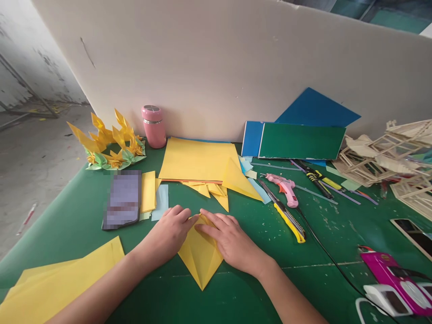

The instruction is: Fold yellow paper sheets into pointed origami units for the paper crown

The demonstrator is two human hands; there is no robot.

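Observation:
A folded sheet of yellow paper [201, 256] lies between my hands, kite-shaped, with its lower point towards me and creases running down its face. My left hand [176, 229] has its fingers curled and pressed together at the upper left edge, gripping the paper near its top corner. Across the upper right part my right hand [232, 238] rests with fingers stretched out and slightly apart, the tips near the same top corner. The fingers partly cover that corner.
Beyond lie stacked yellow sheets [195, 157], a pink hot glue gun [285, 189] and a yellow utility knife [286, 220]. To the left are a paper crown [116, 144], a pink flask [154, 128], a phone [123, 198] and more yellow sheets [67, 288]. A power strip [391, 274] sits right.

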